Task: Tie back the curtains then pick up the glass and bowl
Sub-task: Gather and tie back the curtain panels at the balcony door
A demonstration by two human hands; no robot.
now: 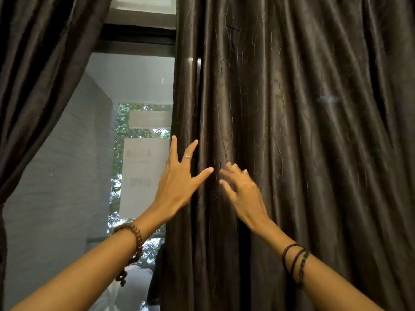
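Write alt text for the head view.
Two bare hands reach toward a dark curtain hanging loose: left hand spread at its inner edge, right hand beside it, fingers relaxed. At left, a second curtain is swept aside, showing a window.

**Dark curtains, one drawn aside, one hanging loose**

Two curtains of dark brown, glossy cloth with a faint embossed pattern of wavy lines. Left curtain gathered and swept toward the left edge, narrowing near mid-height, hanging in deep folds. Right curtain hanging straight down in long vertical pleats, untied, covering the right two-thirds of the view from top to bottom. Inner edge of the right curtain running nearly vertical beside the open gap between the two. Glass and bowl not in view.
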